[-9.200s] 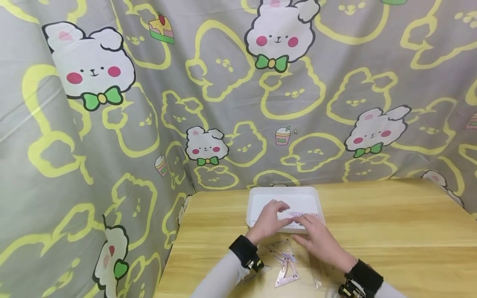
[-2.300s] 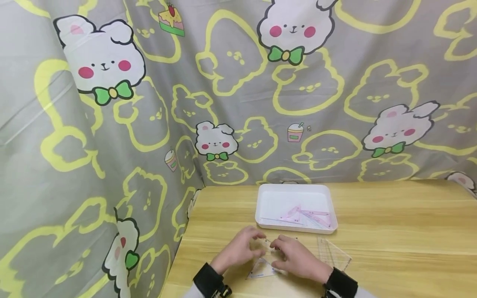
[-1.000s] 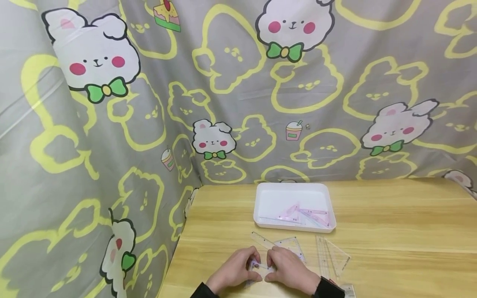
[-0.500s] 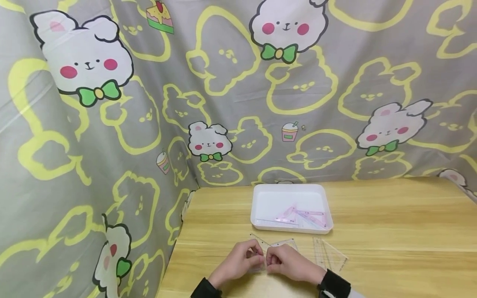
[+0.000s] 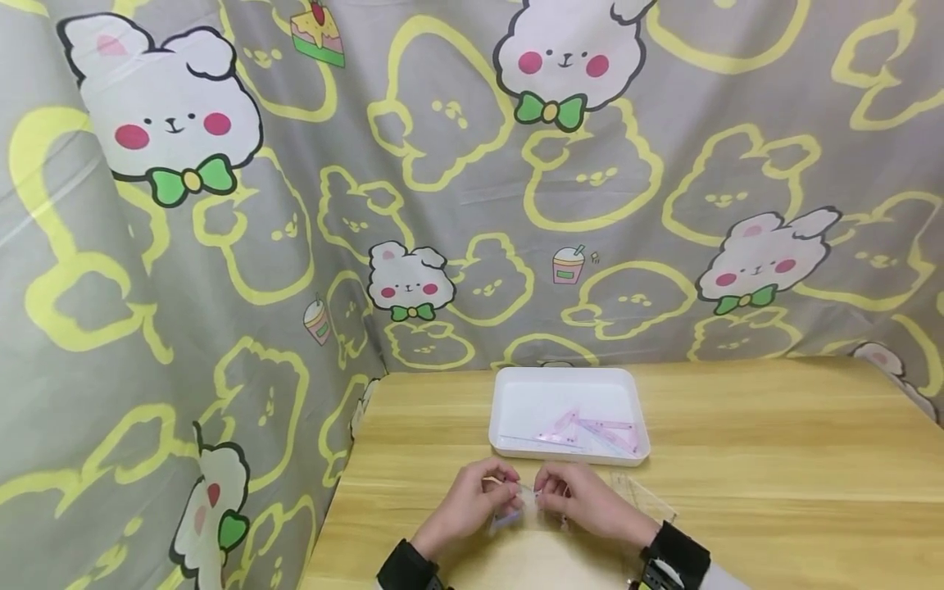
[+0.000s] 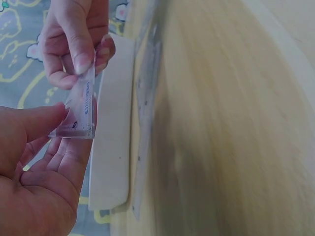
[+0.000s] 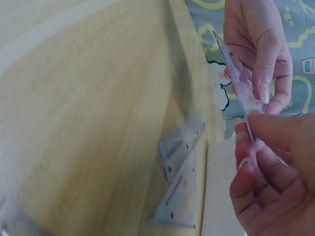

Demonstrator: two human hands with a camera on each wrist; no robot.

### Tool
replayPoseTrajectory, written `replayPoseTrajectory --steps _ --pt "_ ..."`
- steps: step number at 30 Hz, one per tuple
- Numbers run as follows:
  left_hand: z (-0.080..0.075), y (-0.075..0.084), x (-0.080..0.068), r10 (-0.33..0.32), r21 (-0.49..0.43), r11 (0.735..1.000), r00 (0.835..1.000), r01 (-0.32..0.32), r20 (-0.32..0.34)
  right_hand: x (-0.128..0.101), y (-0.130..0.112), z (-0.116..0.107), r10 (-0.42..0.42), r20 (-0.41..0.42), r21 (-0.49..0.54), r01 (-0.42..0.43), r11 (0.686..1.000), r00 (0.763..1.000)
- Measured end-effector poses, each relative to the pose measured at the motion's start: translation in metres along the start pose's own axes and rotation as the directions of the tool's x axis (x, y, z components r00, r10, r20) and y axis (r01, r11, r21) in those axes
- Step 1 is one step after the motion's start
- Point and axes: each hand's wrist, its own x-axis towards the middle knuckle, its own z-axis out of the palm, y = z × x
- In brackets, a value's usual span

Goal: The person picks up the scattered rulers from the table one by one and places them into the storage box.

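Vs 0.5 s ago: hands had lifted slightly off the worktop (image 5: 737, 459); clear set square (image 6: 78, 115) now tilted up between them. Left hand (image 5: 472, 508) pinched its lower end, thumb against fingers. Right hand (image 5: 583, 504) pinched the upper end. Both wrists low, knuckles facing each other. Tray (image 5: 509, 385) just beyond the hands, more rulers (image 7: 179, 187) flat beside the right hand.

Set square (image 5: 509, 512) in my fingers (image 5: 492, 492): clear, purple-tinted markings. Tray (image 5: 516, 393): white, holding pink rulers (image 5: 590, 430). Table (image 5: 774, 459): pale yellow woodgrain. Curtain (image 5: 295, 205): grey, yellow outlines, white rabbits.
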Motion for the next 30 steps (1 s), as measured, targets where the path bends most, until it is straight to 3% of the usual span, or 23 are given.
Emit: replayPoseTrajectory --steps 9,15,21,30 --pt "0.004 0.01 0.015 0.062 0.012 0.998 0.998 -0.062 -0.004 0.001 0.0 -0.018 -0.018 -0.074 -0.049 0.014 0.999 0.997" --pt "0.008 0.014 0.022 0.056 0.006 0.998 0.998 -0.056 -0.032 0.002 0.001 -0.024 -0.019 -0.11 -0.081 0.01 0.997 0.994" --pt "0.006 0.018 0.041 0.099 0.043 0.994 0.992 -0.096 -0.078 0.011 0.003 -0.035 -0.031 -0.188 -0.153 0.002 0.988 0.982" --pt "-0.007 0.028 0.076 0.121 0.075 0.991 0.982 -0.111 -0.143 0.043 0.009 -0.055 -0.044 -0.229 -0.226 -0.009 0.974 0.972"
